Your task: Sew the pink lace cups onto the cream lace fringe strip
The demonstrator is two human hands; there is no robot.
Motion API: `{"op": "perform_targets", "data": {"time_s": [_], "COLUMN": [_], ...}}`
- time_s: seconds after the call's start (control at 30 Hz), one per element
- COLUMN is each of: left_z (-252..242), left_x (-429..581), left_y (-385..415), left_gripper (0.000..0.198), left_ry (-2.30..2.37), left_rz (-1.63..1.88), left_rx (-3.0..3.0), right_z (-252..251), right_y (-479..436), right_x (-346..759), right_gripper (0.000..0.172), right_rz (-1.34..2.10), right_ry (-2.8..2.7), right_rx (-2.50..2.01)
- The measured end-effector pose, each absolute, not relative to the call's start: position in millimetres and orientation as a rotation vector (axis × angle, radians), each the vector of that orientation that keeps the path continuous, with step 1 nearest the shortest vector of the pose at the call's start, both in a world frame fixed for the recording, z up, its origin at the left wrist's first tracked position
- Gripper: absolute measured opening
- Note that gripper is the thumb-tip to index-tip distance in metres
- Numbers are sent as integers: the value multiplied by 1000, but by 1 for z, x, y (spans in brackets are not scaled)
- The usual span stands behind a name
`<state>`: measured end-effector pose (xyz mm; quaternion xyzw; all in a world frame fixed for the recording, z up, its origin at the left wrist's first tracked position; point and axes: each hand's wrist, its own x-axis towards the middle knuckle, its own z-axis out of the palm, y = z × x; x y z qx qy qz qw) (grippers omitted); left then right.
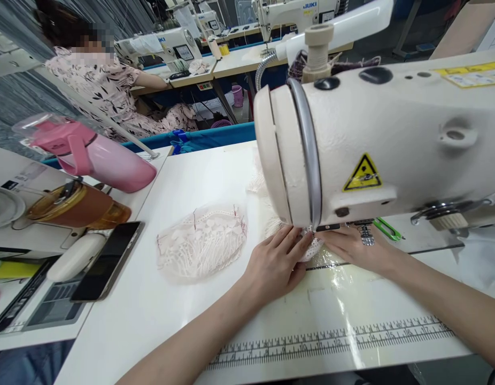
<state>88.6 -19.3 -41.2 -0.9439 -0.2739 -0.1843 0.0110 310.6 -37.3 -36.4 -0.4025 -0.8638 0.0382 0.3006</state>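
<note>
White lace fabric [312,250] lies under the head of a sewing machine [376,133]. My left hand [273,262] is closed on the lace at its left edge, fingers bent and thumb tucked low. From the other side my right hand [354,247] reaches in below the machine head, its fingertips closed at the lace's right edge and partly hidden. The needle area is blocked from sight by the machine head. Left of my hands a separate lace piece [201,243] with dark red marks lies flat on the white table [151,331].
A printed ruler [331,342] runs along the front edge. Green thread snips [387,229] lie right of the needle area. At left are a phone [109,262], an amber cup [71,206] and a pink bottle [95,152]. Another person [107,85] sits beyond, near other sewing machines.
</note>
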Motion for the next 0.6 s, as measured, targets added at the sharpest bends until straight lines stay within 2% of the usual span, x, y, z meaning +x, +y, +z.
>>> {"op": "perform_targets", "data": {"time_s": [0.23,0.37,0.6], "left_z": [-44,-45,-42], "left_x": [88,86,82], "left_y": [-17,-17,-15], "left_gripper": [38,29,21], "left_ry": [-865,-674,-701], "left_rz": [-571,-603,-678], "left_rx": [-2942,-2993,-3017], "right_z": [-57,-67,-66], "right_y": [-37,-37,-40], "right_x": [315,316,311], "right_gripper": [18,27,40], "right_rz": [179,154,-238], "right_ry": [-2233,-2291,-2524], "right_rx": [-1208,-1195,-1094]}}
